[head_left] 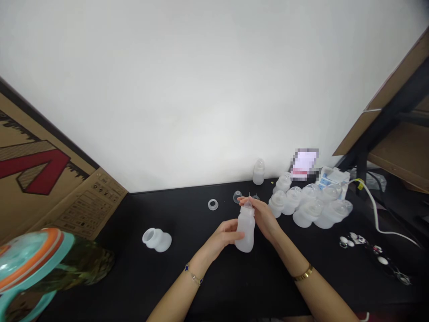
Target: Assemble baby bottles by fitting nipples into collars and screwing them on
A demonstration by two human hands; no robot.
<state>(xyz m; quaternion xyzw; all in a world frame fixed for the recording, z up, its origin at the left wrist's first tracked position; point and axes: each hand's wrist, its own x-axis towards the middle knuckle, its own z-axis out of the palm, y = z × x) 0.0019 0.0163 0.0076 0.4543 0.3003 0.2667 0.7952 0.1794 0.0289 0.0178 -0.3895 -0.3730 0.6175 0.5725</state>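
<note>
A frosted white baby bottle (246, 235) stands nearly upright between my hands, over the black table. My left hand (225, 237) is closed around its lower body, thumb across the front. At the top, my right hand (263, 214) curls behind the collar, its fingers against the clear nipple (248, 204); the thumb is hidden. Just behind the fingers lies a clear dome cap (237, 197). A white collar ring (212, 205) sits farther left. An open bottle without a top (157, 240) lies tipped on its side to the left.
Several capped bottles (308, 212) cluster at the right, and another bottle (258, 172) stands by the wall. Behind them are a blurred screen (304, 163) and a white cable (376, 210). Beaded trinkets (377, 255) lie at right. A large turquoise-lidded jug (36, 264) and cardboard box (50, 179) occupy the left.
</note>
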